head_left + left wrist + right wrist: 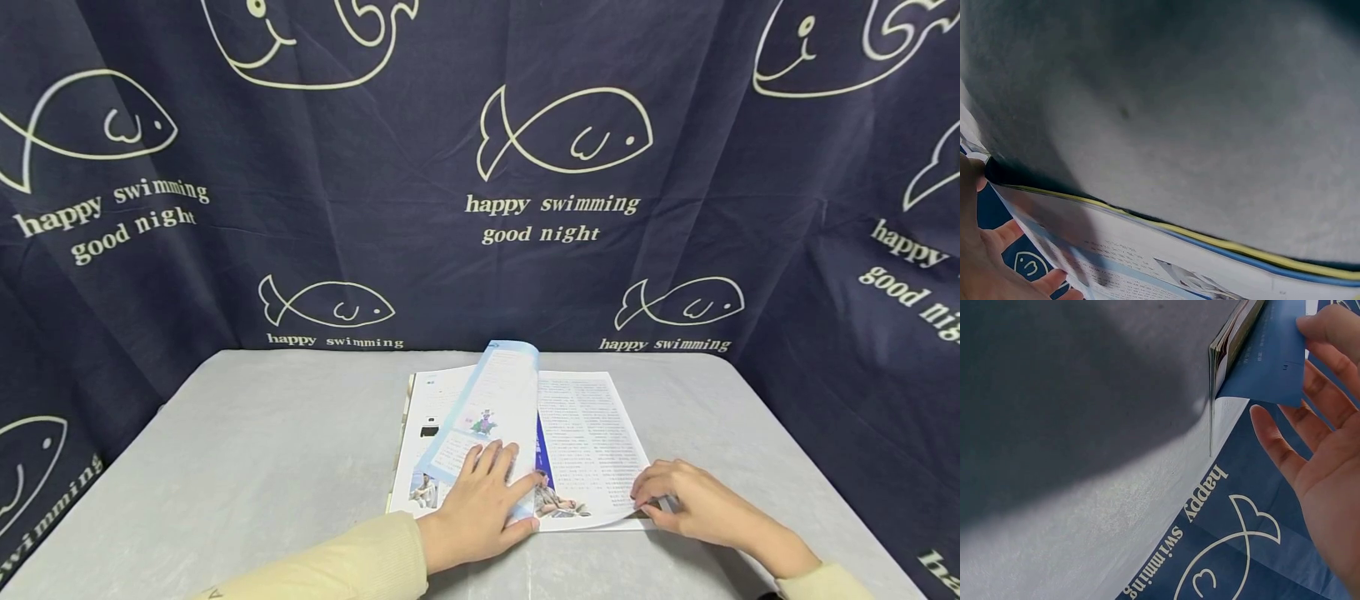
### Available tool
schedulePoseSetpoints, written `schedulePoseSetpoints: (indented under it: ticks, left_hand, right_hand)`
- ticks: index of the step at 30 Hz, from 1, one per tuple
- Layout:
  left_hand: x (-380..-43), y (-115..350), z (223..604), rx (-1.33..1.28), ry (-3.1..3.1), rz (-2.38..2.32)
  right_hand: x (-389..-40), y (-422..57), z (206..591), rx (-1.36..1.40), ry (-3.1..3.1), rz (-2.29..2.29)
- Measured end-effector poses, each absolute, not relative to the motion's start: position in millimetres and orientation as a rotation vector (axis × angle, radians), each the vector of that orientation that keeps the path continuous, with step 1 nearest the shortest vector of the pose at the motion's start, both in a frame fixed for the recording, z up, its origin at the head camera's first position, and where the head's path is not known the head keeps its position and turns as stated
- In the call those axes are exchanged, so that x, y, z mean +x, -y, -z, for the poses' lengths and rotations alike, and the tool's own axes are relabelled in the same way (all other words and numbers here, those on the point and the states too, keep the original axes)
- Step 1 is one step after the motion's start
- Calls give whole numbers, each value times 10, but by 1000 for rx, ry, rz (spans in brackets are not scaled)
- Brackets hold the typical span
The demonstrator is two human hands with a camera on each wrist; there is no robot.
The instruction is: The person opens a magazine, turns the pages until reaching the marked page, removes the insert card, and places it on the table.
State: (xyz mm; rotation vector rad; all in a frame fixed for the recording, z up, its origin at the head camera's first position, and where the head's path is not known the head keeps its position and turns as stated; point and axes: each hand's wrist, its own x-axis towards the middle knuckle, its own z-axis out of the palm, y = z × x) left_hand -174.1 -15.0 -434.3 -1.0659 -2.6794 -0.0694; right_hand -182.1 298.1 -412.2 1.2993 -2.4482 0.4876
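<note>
An open magazine (588,425) lies on the grey table. One blue-edged leaf (498,387) stands partly turned over its middle, curving up from the fold. My left hand (480,512) rests on the lower part of that leaf with fingers spread. At the lower right corner, my right hand (697,504) pinches a page, and the corner curls up off the sheets below. In the right wrist view, the thumb and forefinger hold the edge of a blue page (1269,362), the other fingers extended. The left wrist view shows part of the left hand (985,262) beside the magazine's lower edge.
The grey tabletop (285,450) extends on both sides of the magazine. Behind and beside it hangs a dark blue curtain (427,183) printed with fish outlines and lettering.
</note>
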Motion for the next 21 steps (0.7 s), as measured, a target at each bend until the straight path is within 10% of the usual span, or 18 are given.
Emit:
schedulePoseSetpoints:
  ticks: [21]
  left_hand:
    - [-1734,156,4327,-1110,2692,56]
  right_hand:
    - [-1846,-2974,4124,1309,2407,-608]
